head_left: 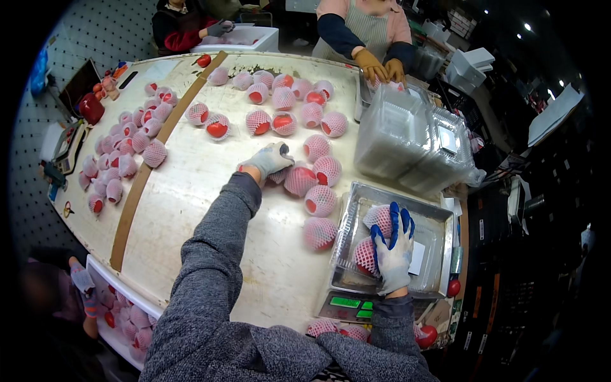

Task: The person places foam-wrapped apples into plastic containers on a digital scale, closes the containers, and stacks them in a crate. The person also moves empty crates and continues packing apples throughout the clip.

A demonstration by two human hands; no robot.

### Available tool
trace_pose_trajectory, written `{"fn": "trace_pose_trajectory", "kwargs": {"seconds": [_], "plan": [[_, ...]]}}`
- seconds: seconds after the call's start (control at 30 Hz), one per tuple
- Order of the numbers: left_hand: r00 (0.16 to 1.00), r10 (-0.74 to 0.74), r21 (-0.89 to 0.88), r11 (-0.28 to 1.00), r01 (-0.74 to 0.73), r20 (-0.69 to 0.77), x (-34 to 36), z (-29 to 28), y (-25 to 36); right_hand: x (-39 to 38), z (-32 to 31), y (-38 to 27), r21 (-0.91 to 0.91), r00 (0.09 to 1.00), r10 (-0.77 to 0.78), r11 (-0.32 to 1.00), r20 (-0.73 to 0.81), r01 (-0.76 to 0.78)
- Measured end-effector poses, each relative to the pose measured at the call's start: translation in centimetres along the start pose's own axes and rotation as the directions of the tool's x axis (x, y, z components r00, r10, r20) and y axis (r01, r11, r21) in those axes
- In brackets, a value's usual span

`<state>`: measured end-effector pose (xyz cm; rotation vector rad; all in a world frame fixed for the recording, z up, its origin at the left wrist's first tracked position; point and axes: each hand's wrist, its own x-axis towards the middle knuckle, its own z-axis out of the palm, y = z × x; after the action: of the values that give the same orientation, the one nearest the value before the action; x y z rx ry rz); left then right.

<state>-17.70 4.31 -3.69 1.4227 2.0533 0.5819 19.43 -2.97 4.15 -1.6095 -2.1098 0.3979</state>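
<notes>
My left hand (272,160), in a white work glove, reaches over the table with fingers curled round a foam-netted red fruit (278,176) that the glove partly hides. A larger netted red fruit (300,181) lies right beside it. At the right, my right hand (393,251), in a white glove with blue fingertips, rests with fingers stretched out over a clear plastic box (428,245). Two netted fruits, an upper one (380,221) and a lower one (365,256), lie in the box against this hand. The box sits in a metal tray (449,223) above a scale with green displays (345,302).
Netted fruits (283,97) spread across the table (184,210); more lie left of a brown strip (167,134). Stacked clear boxes (391,130) stand at the right. Across the table, a person's brown-gloved hands (375,65) work behind them. A white bin (111,331) stands lower left.
</notes>
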Motion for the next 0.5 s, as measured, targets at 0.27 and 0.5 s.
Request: {"fn": "trace_pose_trajectory", "kwargs": {"seconds": [0.27, 0.5], "plan": [[0.897, 0.262, 0.573, 0.82, -0.012, -0.355, 7.6, -0.4, -0.2, 0.0, 0.2, 0.3, 0.001, 0.996, -0.079, 0.997, -0.032, 0.079], [0.933, 0.235, 0.626, 0.78, -0.013, -0.274, 13.0, 1.7, -1.4, 0.1, 0.2, 0.5, 0.002, 0.999, -0.043, 0.999, -0.007, 0.043]]}}
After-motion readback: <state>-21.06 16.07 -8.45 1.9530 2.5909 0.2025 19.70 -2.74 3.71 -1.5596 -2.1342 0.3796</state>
